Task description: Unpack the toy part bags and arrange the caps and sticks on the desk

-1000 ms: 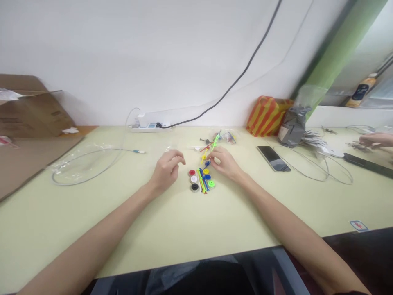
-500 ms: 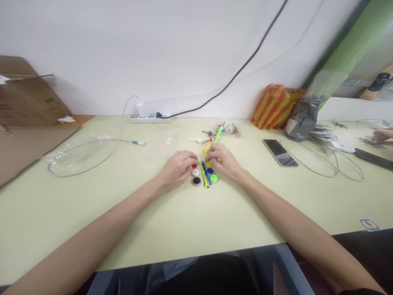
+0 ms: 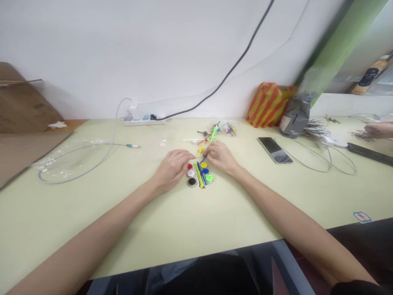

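Head view, our left hand nearer the red disc than a second ago, right hand by blue piece, fingers half curled (grips unclear)

I take this for a shared workroom, part office, part light workshop. My long pale surface runs along a plain white wall and carries small coloured plastic parts. With twelve straight ahead of me, a power strip sits around eleven, a cardboard box between ten and eleven, and another person's hand is over the surface between one and two.
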The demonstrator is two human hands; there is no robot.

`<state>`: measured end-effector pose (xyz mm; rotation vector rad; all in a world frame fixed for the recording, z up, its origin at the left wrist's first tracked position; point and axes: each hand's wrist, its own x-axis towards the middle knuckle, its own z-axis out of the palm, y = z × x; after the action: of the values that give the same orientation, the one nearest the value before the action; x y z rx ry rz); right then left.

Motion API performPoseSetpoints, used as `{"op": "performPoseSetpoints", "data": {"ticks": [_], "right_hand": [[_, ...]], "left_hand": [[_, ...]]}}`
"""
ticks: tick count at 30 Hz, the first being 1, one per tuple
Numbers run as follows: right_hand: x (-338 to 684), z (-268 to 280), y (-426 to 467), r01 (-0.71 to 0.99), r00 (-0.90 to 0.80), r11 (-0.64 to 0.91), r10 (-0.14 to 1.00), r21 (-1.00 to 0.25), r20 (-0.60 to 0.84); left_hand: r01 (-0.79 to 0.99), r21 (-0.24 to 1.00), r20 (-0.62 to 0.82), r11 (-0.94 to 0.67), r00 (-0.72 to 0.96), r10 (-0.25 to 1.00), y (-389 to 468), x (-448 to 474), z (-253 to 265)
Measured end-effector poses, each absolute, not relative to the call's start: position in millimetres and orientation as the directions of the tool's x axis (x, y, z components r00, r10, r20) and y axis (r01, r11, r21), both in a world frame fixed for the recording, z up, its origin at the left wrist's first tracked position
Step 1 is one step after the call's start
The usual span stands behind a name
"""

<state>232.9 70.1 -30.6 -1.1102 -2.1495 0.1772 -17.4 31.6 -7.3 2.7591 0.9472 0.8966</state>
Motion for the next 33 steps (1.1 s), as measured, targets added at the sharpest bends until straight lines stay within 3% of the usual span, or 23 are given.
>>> {"op": "performPoseSetpoints", "data": {"ticks": [6,11,17,21,25,29,33], "right_hand": [[233,-28,71,0.724,-0.395,0.592,0.777,-0.354,0.490],[239,-35,77,0.814,-0.305,0.463,0.855,-0.351,0.420],[247,-39,82,0.820,-0.204,0.436,0.827,-0.371,0.523],[250,-42,86,0.819,-0.223,0.441,0.834,-0.366,0.505],[253,-40,87,0.820,-0.130,0.381,0.851,-0.427,0.508],[245,-23,73,0.671,0.034,0.456,0.769,-0.585,0.639],[217,-2,44,0.244,0.046,0.560,0.809,-0.792,0.586]], "left_hand": [[0.551,0.266,0.485,-0.791,0.633,0.604,32,-18,-9],[0.550,0.276,0.497,-0.788,0.620,0.607,32,-17,-7],[0.543,0.272,0.505,-0.794,0.622,0.598,32,-16,-8],[0.542,0.270,0.508,-0.796,0.622,0.596,33,-16,-9],[0.546,0.269,0.514,-0.793,0.615,0.598,32,-17,-9],[0.548,0.271,0.554,-0.791,0.583,0.594,30,-17,-6],[0.580,0.261,0.628,-0.772,0.505,0.592,25,-14,-3]]}}
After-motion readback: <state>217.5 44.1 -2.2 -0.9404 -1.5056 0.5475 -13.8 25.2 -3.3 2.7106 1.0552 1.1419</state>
